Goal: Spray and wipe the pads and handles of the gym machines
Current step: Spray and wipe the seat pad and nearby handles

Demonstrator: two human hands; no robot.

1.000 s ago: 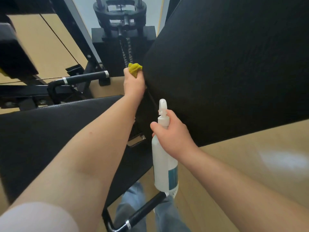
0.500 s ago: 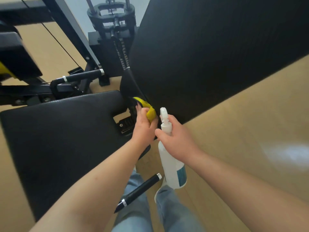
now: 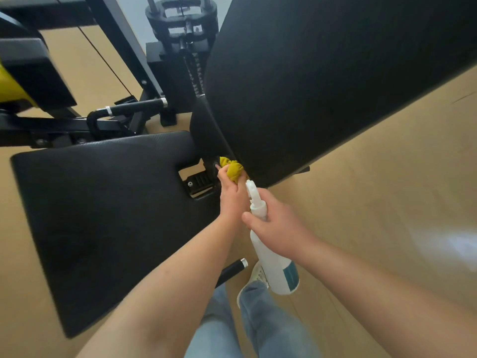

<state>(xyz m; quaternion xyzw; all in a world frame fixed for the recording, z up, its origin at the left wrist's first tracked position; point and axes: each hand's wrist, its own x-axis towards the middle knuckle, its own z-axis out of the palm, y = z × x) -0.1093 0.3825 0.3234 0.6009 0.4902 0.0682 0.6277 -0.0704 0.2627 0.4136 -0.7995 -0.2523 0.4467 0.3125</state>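
Observation:
A large black back pad (image 3: 322, 81) fills the upper right, and a black seat pad (image 3: 103, 215) lies at the lower left. My left hand (image 3: 232, 195) grips a bunched yellow cloth (image 3: 233, 169) against the bottom edge of the back pad, by the gap between the two pads. My right hand (image 3: 277, 226) is wrapped round the neck of a white spray bottle (image 3: 273, 259) with a teal label, just right of my left wrist. The bottle hangs nozzle up, tilted, over the floor.
A black grip handle (image 3: 134, 107) with chrome rings sticks out behind the seat pad, and another handle (image 3: 232, 270) shows below it. The weight stack (image 3: 180, 29) and frame stand at the top. A yellow-and-black pad (image 3: 23, 73) sits far left. My jeans and shoe (image 3: 254, 277) are on the tan floor.
My left hand has slid the cloth down the back pad's left edge from its upper part to its bottom corner. The bottle hand stayed close beside it.

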